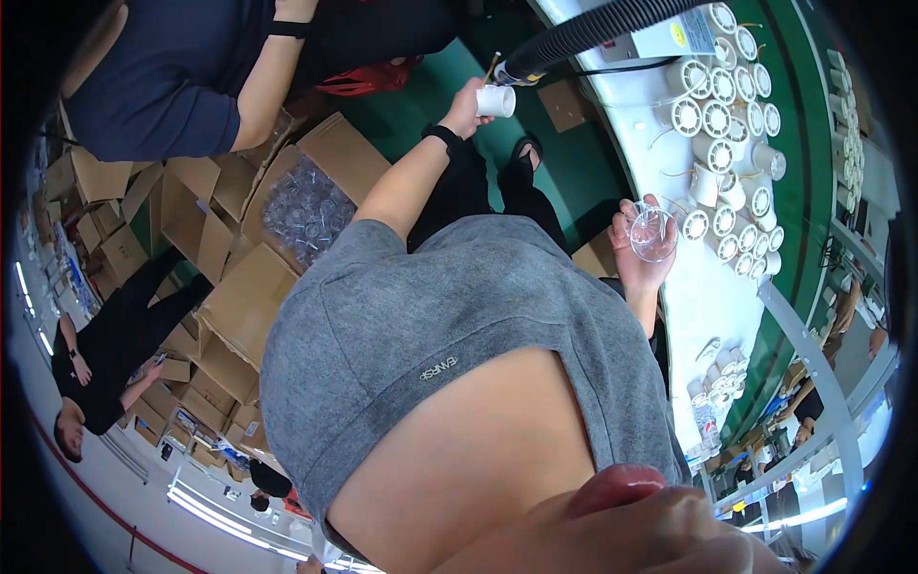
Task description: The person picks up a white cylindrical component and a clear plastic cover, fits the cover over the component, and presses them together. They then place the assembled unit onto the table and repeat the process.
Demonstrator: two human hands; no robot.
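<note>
A short white plastic cylinder (496, 101) is gripped in my left hand (466, 108), just below the end of a black ribbed hose (593, 43). A thin yellowish wire (493, 65) sticks up beside the cylinder. Over by the table edge, my right hand (639, 251) has its fingers curled round a clear round plastic cup (652, 233). Several white cylinders with slotted round faces (715, 117) stand on the white table (684, 316) to the right, some with wires trailing from them.
An open cardboard box (339, 153) of clear plastic cups (304, 212) stands to my left, with more cartons (196, 215) beyond. A person in a dark shirt (172, 77) is close at the far left. Clear parts (719, 381) lie on the table's near end.
</note>
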